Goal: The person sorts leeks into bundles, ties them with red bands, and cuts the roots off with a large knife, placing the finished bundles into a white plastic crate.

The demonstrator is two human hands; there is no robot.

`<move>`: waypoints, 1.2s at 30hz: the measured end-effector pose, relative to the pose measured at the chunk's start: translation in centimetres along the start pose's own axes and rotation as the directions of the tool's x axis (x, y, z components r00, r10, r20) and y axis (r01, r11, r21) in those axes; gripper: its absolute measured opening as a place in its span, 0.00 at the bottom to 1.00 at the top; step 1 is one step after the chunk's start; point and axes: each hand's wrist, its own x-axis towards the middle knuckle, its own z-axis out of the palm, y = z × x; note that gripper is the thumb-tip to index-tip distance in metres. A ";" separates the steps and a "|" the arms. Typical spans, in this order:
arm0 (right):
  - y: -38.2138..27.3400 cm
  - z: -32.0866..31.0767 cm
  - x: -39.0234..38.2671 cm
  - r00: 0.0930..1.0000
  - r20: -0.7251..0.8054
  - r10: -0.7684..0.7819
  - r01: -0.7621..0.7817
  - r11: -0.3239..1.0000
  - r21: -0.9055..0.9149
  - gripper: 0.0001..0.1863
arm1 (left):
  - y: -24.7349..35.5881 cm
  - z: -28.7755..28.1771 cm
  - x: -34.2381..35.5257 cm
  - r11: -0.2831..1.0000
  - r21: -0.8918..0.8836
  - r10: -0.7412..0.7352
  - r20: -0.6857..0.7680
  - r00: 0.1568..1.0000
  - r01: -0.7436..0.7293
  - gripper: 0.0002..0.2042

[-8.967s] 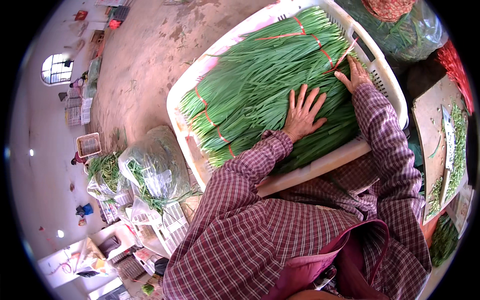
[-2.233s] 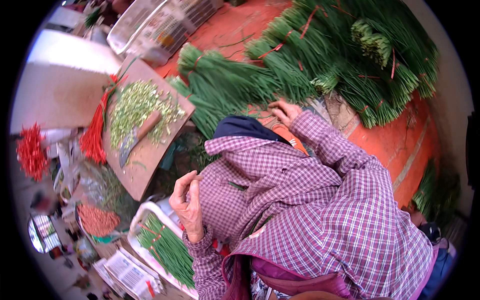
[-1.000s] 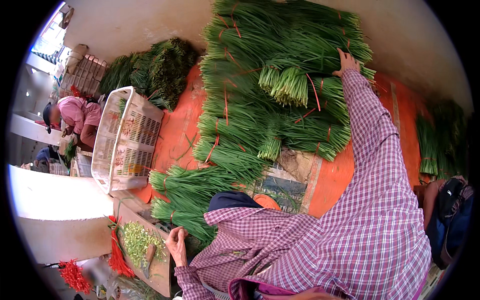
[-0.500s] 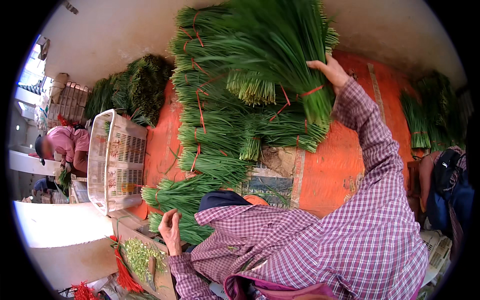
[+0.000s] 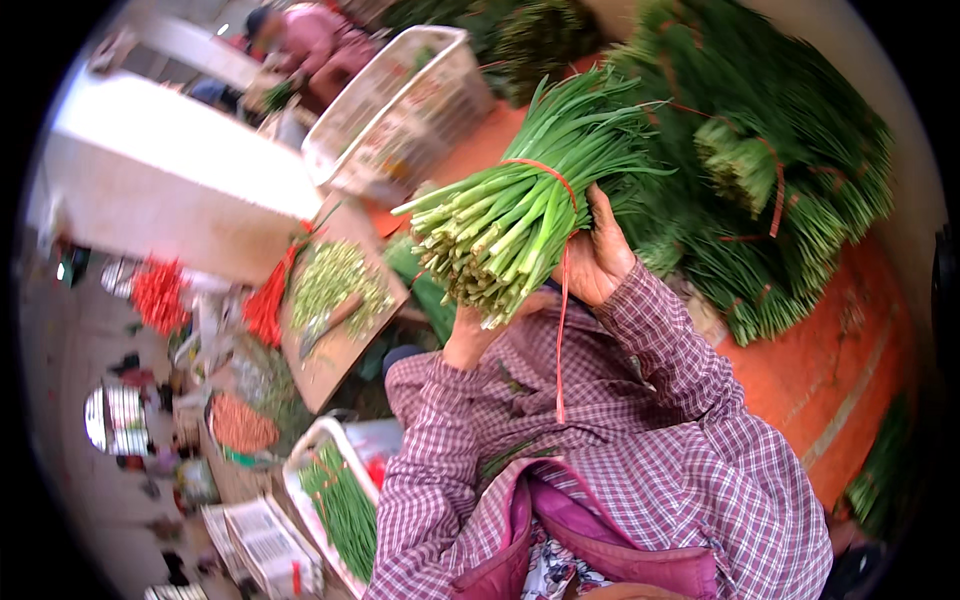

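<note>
Head | right hand [image 5: 606, 258] grips green bundle [image 5: 508, 220] from right | left hand [image 5: 473, 335] beneath, grip unclear

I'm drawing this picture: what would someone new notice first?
Probably the green bundle with its red tie, mid-picture, gripped by the right hand, with the left hand partly hidden beneath it. Next, the big green pile at the upper right. Then the bright red strips beside the brown board, left of centre.

A produce-packing workroom — heaps of banded greens [image 5: 800, 130], a white crate [image 5: 432, 115], a board [image 5: 325, 384] with knife [image 5: 343, 310] and trimmings [image 5: 335, 272].
</note>
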 end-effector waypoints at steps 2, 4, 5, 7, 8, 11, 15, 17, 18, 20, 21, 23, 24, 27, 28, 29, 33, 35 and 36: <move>5.8 0.8 1.7 0.981 -0.047 0.186 -0.191 0.971 -0.144 0.39 | -1.1 -2.5 -3.4 0.978 -0.189 -0.109 -0.126 0.986 0.084 0.41; 10.6 1.4 2.6 0.956 -0.201 0.211 -0.258 0.934 -0.246 0.38 | -1.4 -5.4 -6.3 0.961 -0.266 -0.148 -0.263 0.953 0.075 0.40; 12.7 1.1 2.9 0.929 -0.228 0.292 -0.353 0.886 -0.300 0.38 | -1.2 -7.0 -8.1 0.965 -0.257 -0.141 -0.348 0.927 0.051 0.40; 16.4 2.1 3.6 0.851 -0.260 0.457 -0.525 0.767 -0.368 0.39 | 1.1 -11.4 -11.9 0.989 -0.146 -0.102 -0.521 0.847 0.029 0.40; 18.7 2.8 3.9 0.799 -0.285 0.529 -0.601 0.689 -0.406 0.41 | 1.9 -13.6 -13.9 0.998 -0.064 -0.053 -0.589 0.806 0.018 0.40; 24.8 1.7 4.9 0.498 -0.258 0.828 -0.795 0.318 -0.516 0.43 | 6.6 -19.8 -19.8 0.916 0.399 0.268 -0.688 0.675 0.042 0.39; 27.4 -1.7 6.5 0.586 -0.191 0.788 -0.006 -0.231 -0.973 0.25 | 15.2 -24.8 -25.6 0.978 0.203 0.141 -0.810 0.569 0.047 0.33; 27.0 -5.3 10.2 0.810 0.061 0.583 0.388 -0.456 -0.801 0.19 | 14.5 -28.0 -26.9 0.864 0.393 0.151 -0.797 0.584 0.313 0.33; 27.1 -6.8 12.6 0.876 0.140 0.462 0.417 -0.578 -0.702 0.17 | 13.3 -29.6 -27.2 0.744 0.529 0.202 -0.760 0.617 0.408 0.34; 27.9 -9.2 17.3 0.903 0.167 0.395 0.424 -0.763 -0.488 0.17 | 9.3 -31.2 -27.0 0.524 0.650 0.201 -0.722 0.662 0.550 0.40; 28.9 -11.5 19.2 0.897 0.160 0.413 0.441 -0.798 -0.412 0.19 | 7.3 -31.6 -27.4 0.517 0.626 0.138 -0.734 0.665 0.583 0.42; 29.9 -14.1 22.1 0.902 0.058 0.427 0.426 -0.861 -0.280 0.22 | 0.4 -33.0 -27.2 0.419 0.624 0.087 -0.751 0.655 0.660 0.46; 30.4 -15.0 23.1 0.903 -0.038 0.427 0.407 -0.882 -0.239 0.22 | -1.9 -32.9 -26.6 0.398 0.590 0.039 -0.776 0.629 0.703 0.47; 31.0 -18.7 25.7 0.882 -0.041 0.470 0.462 -0.877 -0.129 0.23 | -7.9 -32.2 -23.8 0.472 0.500 -0.056 -0.805 0.591 0.726 0.43; 31.0 -18.6 26.0 0.876 -0.048 0.479 0.470 -0.873 -0.128 0.23 | -9.0 -31.6 -23.2 0.480 0.469 -0.079 -0.819 0.569 0.742 0.41; 30.7 -17.8 26.0 0.838 -0.066 0.541 0.527 -0.836 -0.154 0.21 | -9.7 -31.3 -23.0 0.481 0.460 -0.093 -0.820 0.565 0.747 0.41; 28.1 -15.9 26.0 0.880 -0.011 0.474 0.451 -0.844 -0.290 0.21 | -11.1 -31.8 -22.1 0.453 0.511 -0.141 -0.768 0.625 0.730 0.52; 26.7 -14.4 25.2 0.932 -0.030 0.361 0.308 -0.833 -0.459 0.19 | -11.3 -32.3 -22.4 0.492 0.522 -0.164 -0.730 0.663 0.697 0.62; 25.8 -14.4 24.9 0.952 0.004 0.307 0.260 -0.799 -0.543 0.18 | -11.4 -32.8 -22.1 0.489 0.525 -0.167 -0.728 0.665 0.697 0.62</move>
